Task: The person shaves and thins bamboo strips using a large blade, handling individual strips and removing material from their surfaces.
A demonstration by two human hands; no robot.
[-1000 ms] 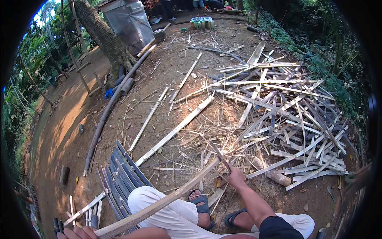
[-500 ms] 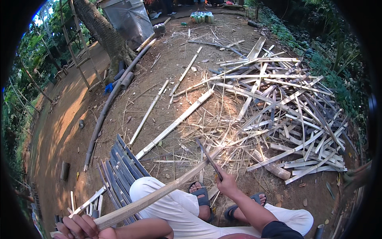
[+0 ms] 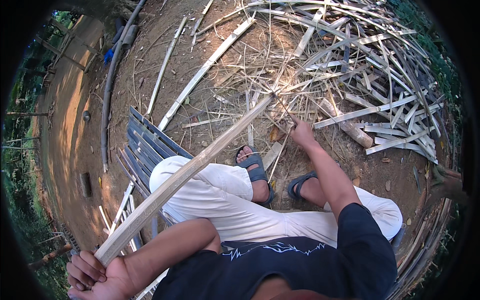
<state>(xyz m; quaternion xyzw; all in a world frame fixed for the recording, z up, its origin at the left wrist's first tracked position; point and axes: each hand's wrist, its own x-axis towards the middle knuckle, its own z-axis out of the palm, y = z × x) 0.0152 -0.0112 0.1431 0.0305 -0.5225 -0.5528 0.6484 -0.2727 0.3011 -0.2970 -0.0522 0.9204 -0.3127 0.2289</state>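
Note:
A long pale bamboo strip (image 3: 200,161) slants across my left thigh, from the lower left up toward the middle. My left hand (image 3: 92,275) is closed around its near end. Out in front, my right hand (image 3: 302,132) grips a dark, narrow-bladed knife (image 3: 284,108), its handle mostly hidden by the fingers. The blade crosses the strip's far end and appears to touch it. Beside my left knee lies a bundle of dark split bamboo slats (image 3: 145,140).
A large heap of split bamboo (image 3: 390,65) spreads at the far right, with a short bamboo piece (image 3: 347,122) before it. Thin shavings (image 3: 265,60) litter the ground ahead. A long dark pole (image 3: 107,100) lies to the left. My sandalled feet (image 3: 255,170) rest between.
The view has tipped downward, bringing my shirt into sight. My right hand has moved with the knife to the strip's far tip. My left hand still holds the near end.

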